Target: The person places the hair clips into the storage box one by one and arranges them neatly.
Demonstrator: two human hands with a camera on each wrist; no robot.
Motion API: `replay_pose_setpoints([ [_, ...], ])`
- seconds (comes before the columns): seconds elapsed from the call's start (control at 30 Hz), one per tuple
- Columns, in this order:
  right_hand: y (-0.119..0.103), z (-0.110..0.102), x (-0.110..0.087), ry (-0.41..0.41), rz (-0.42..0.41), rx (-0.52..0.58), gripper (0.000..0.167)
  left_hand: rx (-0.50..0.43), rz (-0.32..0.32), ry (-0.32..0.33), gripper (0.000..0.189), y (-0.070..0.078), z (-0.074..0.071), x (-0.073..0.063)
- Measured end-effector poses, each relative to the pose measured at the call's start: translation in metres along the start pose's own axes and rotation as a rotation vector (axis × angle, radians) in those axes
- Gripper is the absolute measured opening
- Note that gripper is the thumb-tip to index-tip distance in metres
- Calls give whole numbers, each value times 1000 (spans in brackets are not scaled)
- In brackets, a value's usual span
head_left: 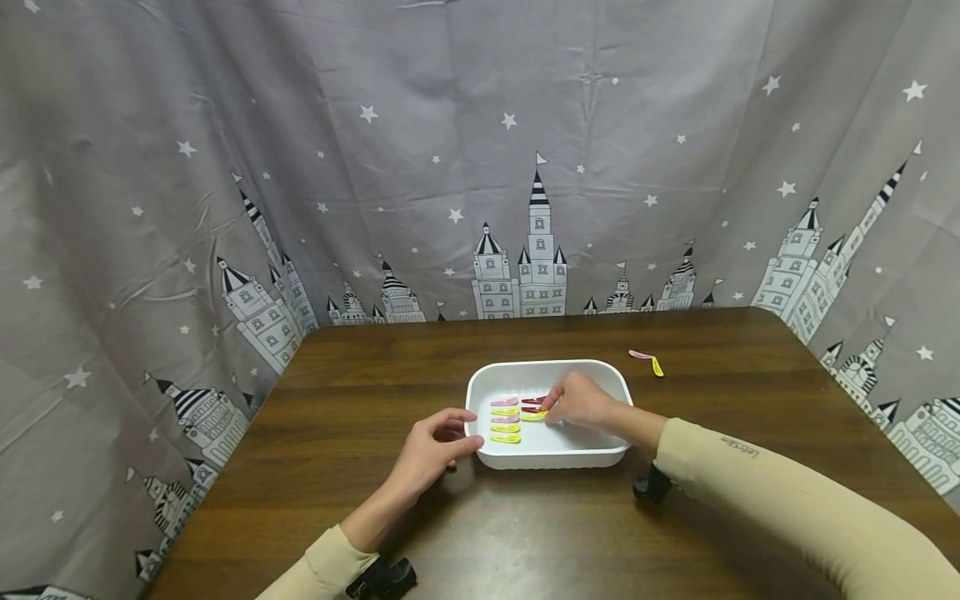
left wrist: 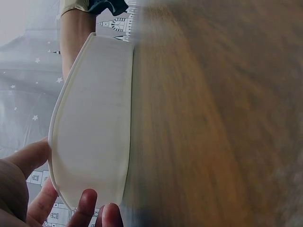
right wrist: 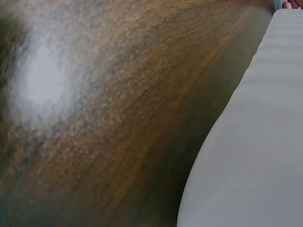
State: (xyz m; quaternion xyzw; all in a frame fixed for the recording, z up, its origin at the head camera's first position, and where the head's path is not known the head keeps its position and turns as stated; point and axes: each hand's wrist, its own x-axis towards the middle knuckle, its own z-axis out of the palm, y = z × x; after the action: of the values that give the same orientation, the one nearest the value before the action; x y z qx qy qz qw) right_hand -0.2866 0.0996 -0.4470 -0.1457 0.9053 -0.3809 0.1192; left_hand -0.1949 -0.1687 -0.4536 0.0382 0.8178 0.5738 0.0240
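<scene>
A white tray stands on the table, with snap hair clips in two columns on its floor. The left column holds several pink clips and yellow clips. In the second column are red clips with a yellow hair clip below them. My right hand reaches into the tray and pinches that yellow clip's right end; its fingertips are partly hidden. At the tray's left end, my left hand touches the rim with thumb and forefinger. The left wrist view shows its other fingers beside the outer wall.
Behind the tray's right corner, a pink hair clip and another yellow hair clip lie on the wooden table. A grey curtain printed with castles and stars hangs behind the table.
</scene>
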Motion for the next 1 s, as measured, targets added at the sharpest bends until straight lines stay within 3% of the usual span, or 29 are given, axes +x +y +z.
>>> replay_pose_setpoints([
  [0.5,-2,2,0,-20,12,-24,8,-3,-4,-5,42,0,0,0],
  [1.0,-1,2,-2,-20,-52,-57,11,1,-8,-7,39,-2,0,1],
])
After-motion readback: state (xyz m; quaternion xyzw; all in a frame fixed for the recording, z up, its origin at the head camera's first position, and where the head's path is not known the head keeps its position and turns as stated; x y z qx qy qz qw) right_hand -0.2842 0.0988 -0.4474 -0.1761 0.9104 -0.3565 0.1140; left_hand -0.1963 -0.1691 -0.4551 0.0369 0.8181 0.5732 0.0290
